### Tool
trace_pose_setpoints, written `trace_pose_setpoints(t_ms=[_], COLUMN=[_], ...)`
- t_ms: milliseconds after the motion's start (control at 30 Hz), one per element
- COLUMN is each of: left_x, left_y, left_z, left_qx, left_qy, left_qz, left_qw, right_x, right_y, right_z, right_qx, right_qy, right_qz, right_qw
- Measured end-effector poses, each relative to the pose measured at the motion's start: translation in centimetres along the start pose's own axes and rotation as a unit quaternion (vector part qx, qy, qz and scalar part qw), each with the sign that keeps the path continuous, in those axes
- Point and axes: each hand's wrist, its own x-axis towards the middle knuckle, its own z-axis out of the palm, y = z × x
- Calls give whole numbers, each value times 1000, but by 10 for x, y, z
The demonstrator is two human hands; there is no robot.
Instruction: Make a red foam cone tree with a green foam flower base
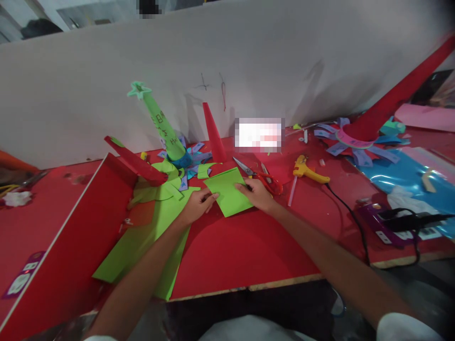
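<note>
A folded square of lime-green paper (229,194) is held above the red table (227,255), roughly in the middle of the view. My left hand (199,203) pinches its left edge with thumb and fingers. On the opposite side, my right hand (258,193) grips the right edge, thumb on top. Red-handled scissors (272,183) lie just behind my right hand, blades pointing away to the left. Larger green sheets (170,246) are spread under and beside my left forearm. A cut green piece (204,170) rests behind the folded paper.
A yellow glue gun (309,171) lies to the right, its cord running to a purple power strip (386,227). Paper cones stand at the back: green (163,123), red (213,135) and a long red one (398,92). A red divider (78,227) borders the left; a white wall (249,61) rises behind.
</note>
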Motion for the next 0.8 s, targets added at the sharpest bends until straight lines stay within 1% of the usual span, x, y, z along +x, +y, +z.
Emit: trace_pose_setpoints(t_ms=[67,133,200,267,333,367,400,467,600,700,800], left_x=[-2,-2,-1,1,2,2,1,0,-3,-5,-5], left_y=[0,-1,-4,-7,-11,-13,-16,-20,-22,-14,-6], left_z=[-1,-3,-5,-7,-8,-9,-9,-9,-9,-10,-10], left_qx=[13,-7,-36,-54,-58,-63,-71,-98,-143,-99,-69], left_qy=[-1,23,60,113,152,160,160,139,64,37,33], left_qz=[0,1,19,49,68,69,65,54,32,18,7], left_qw=[1000,1000,997,991,984,983,982,984,987,994,997], right_x=[0,0,2,3,5,5,6,6,5,5,4], right_y=[0,1,4,8,11,12,12,12,9,6,5], right_z=[0,1,1,1,0,0,0,0,-1,-2,-3], right_qx=[14,28,28,22,28,36,45,65,101,127,168], right_qy=[-10,-5,13,37,49,54,58,63,88,96,59], right_qz=[-10,-33,-72,-112,-128,-125,-119,-103,-70,-38,-1], right_qw=[1000,999,997,993,990,990,990,991,989,987,984])
